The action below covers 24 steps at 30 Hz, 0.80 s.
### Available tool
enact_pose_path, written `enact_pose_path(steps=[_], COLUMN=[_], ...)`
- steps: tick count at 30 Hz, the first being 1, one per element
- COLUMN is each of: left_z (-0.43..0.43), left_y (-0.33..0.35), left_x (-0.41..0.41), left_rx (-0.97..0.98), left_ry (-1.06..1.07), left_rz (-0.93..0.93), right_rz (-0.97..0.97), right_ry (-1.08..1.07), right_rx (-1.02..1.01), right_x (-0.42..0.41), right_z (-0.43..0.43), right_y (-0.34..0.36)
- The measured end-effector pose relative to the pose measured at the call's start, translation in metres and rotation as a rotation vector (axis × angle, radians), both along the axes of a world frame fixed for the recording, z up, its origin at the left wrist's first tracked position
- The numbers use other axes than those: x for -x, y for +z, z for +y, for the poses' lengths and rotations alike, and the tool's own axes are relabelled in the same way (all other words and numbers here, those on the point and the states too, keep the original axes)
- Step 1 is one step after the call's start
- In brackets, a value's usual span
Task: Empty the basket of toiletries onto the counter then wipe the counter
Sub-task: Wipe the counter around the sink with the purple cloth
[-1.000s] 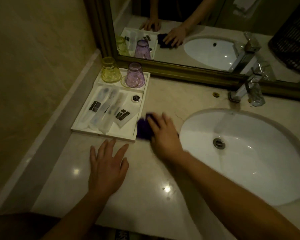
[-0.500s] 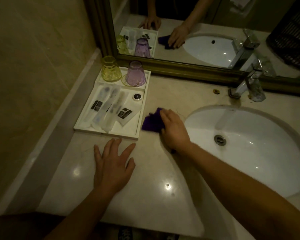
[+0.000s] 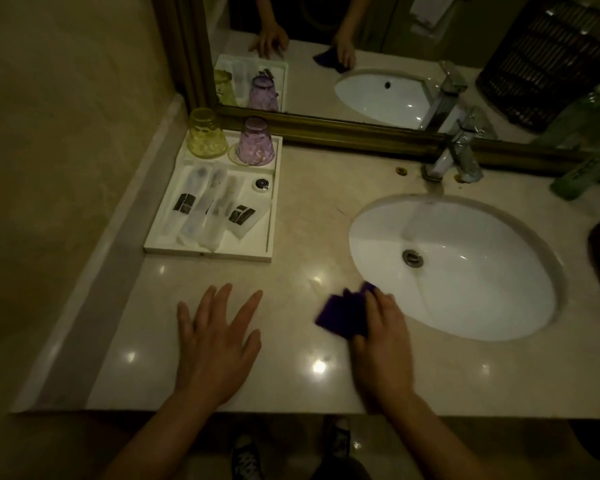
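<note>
Head view: right hand [image 3: 383,336] is pressing a purple cloth [image 3: 343,311] flat against the surface [image 3: 309,209] at lower centre of frame, just beside the sink [image 3: 458,268] rim, fingers lying over it rather than clenching. Left hand [image 3: 215,344] is resting released, palm down and fingers spread, to the left. Cloth is looking soft, light, bunching easily; best held under a flat palm. White tray [image 3: 207,252] at upper left is holding wrapped toiletry packets [image 3: 205,209], a yellow cup [image 3: 207,135] and a purple cup [image 3: 256,142], both upturned.
</note>
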<state>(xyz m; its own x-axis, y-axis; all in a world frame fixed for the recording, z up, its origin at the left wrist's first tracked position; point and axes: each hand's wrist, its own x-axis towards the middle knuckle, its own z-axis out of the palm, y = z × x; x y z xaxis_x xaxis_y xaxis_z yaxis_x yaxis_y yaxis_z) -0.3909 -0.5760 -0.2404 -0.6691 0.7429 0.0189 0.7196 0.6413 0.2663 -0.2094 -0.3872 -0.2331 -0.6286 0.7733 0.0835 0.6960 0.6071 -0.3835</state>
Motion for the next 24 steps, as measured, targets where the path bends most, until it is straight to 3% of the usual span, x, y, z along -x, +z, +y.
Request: enact_pose_path(steps=[4, 7, 12, 15, 17, 21, 22, 24], left_z=[-0.004, -0.005, -0.004, -0.005, -0.007, -0.010, -0.011, -0.011], left_y=[-0.003, -0.003, -0.005, -0.005, -0.005, -0.004, -0.003, -0.001], left_x=[-0.007, -0.006, -0.009, -0.008, -0.007, -0.007, -0.007, -0.006], left_rx=[0.085, 0.089, 0.076, 0.041, 0.007, -0.013, -0.013, -0.022], left_ry=[0.017, 0.027, 0.020, 0.027, 0.017, -0.028, -0.043, -0.037], left_rz=[0.020, 0.012, 0.034, 0.028, 0.012, -0.016, -0.012, -0.012], right_rz=[0.041, 0.062, 0.069, 0.067, 0.099, 0.099, 0.088, 0.083], right_ry=[0.278, 0.496, 0.247, 0.211, 0.315, 0.813, 0.848, 0.685], right_rx=[-0.064, -0.061, -0.040, -0.002, 0.034, 0.046, -0.009, -0.027], right_x=[0.068, 0.070, 0.107, 0.133, 0.116, 0.062, 0.061, 0.064], right_z=[-0.061, -0.058, 0.026, 0.033, 0.003, -0.048, -0.035, 0.003], right_y=[-0.006, -0.009, 0.002, 0.008, 0.004, -0.004, -0.004, 0.001])
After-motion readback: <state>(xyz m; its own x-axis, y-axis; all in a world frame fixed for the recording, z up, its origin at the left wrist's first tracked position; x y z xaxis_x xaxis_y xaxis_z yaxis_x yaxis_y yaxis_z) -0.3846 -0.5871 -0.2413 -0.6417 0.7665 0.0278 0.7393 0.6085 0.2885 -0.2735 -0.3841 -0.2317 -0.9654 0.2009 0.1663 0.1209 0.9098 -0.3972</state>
